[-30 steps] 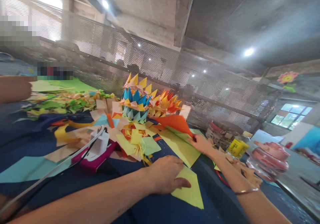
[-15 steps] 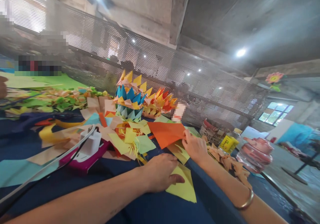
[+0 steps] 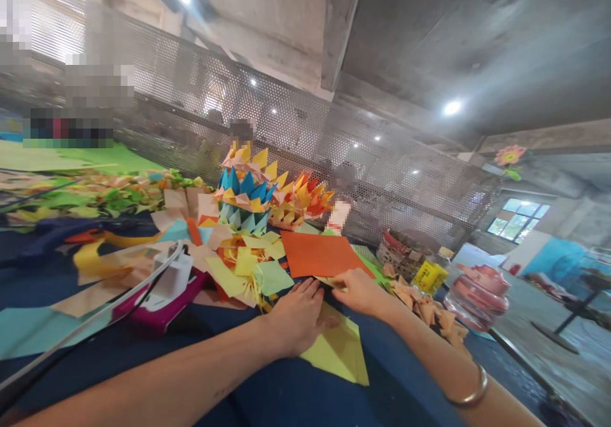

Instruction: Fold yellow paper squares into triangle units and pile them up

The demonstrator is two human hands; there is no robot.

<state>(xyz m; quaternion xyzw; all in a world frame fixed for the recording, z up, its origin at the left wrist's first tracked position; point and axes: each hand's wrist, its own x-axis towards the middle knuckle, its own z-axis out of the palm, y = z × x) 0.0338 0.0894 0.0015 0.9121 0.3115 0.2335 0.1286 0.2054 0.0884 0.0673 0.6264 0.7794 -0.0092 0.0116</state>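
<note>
Yellow paper sheets [image 3: 341, 350] lie on the dark blue table. My left hand [image 3: 300, 319] rests on their upper left part, palm down, with its fingers stretched out. Just right of its fingertips is my right hand [image 3: 358, 292], its thumb and fingers pinched at the far edge of the yellow paper; what lies between them is too small to tell. An orange sheet [image 3: 315, 255] lies flat beyond both hands. Left of it sit loose yellow and pale green paper pieces [image 3: 273, 276].
Folded paper crowns [image 3: 245, 191] stand at the back. A magenta box [image 3: 160, 309] with a white charger and cables is at left. On the right are peach folded pieces [image 3: 427, 306], a yellow-labelled bottle [image 3: 432, 274] and a pink jug [image 3: 480, 296].
My right hand has let go of the orange sheet, which now lies flat, and has come down to the yellow paper. My left hand has slid slightly left and farther away.
</note>
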